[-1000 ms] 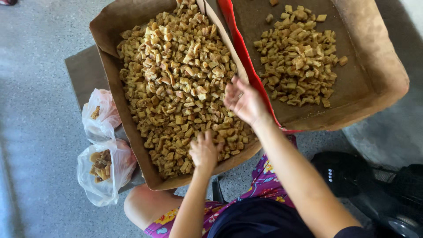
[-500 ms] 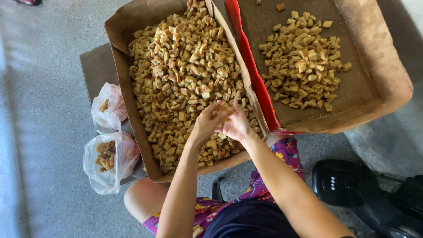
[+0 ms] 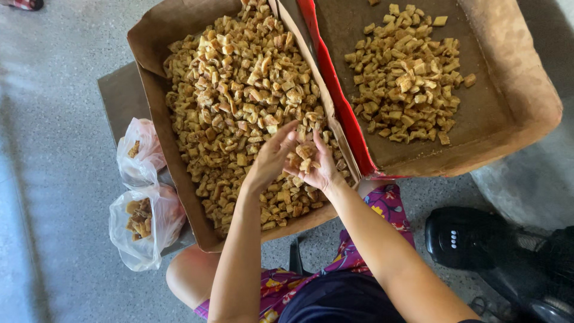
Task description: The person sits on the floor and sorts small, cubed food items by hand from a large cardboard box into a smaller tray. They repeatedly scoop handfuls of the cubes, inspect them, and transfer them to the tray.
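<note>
Both hands (image 3: 299,158) now cupped together; two boxes (image 3: 149,42), two bags (image 3: 140,227).

Two clear bags (image 3: 143,203) holding a few brown bits lie on the grey floor (image 3: 54,149); a black appliance (image 3: 472,236) sits near the lower right corner.

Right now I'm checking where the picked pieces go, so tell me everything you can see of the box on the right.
The right box is a shallow tray of brown cardboard with worn, raised walls and a red edge on its left side. It sits tilted, its red edge touching the fuller box. A loose heap of small golden-brown fried pieces lies inside, leaving much bare floor.
</note>
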